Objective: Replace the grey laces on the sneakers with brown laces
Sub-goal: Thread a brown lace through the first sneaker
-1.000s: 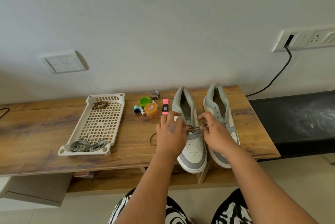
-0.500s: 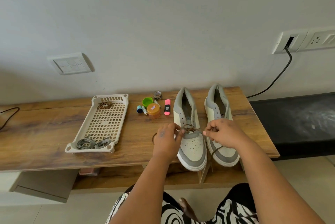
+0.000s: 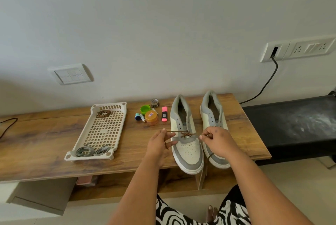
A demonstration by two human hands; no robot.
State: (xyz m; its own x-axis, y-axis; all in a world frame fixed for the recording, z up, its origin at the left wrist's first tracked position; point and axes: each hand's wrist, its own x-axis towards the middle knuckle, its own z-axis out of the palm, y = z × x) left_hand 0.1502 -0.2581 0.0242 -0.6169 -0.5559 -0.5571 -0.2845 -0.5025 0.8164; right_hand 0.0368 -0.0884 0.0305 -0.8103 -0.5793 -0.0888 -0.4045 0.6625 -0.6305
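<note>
Two sneakers stand side by side on the wooden bench (image 3: 45, 144), toes toward me. The left sneaker (image 3: 187, 144) carries a brown lace (image 3: 186, 134) crossed through its lowest eyelets; the right sneaker (image 3: 214, 115) shows bare eyelets along its upper part.

My left hand (image 3: 159, 144) pinches one end of that lace between thumb and fingers, just left of the shoe, with the strand drawn taut across to the eyelets and the loose tail hanging over my fingers. My right hand (image 3: 217, 140) pinches the other end, fingers curled, over the front of the right sneaker.

The tray (image 3: 120, 113) sits well to the left. A coiled brown lace (image 3: 103, 113) lies at its far end; two grey lace bundles (image 3: 90, 151) lie at its near end.

Small items lie between tray and shoes: an orange jar (image 3: 151, 117) and a pink highlighter (image 3: 164, 114).
</note>
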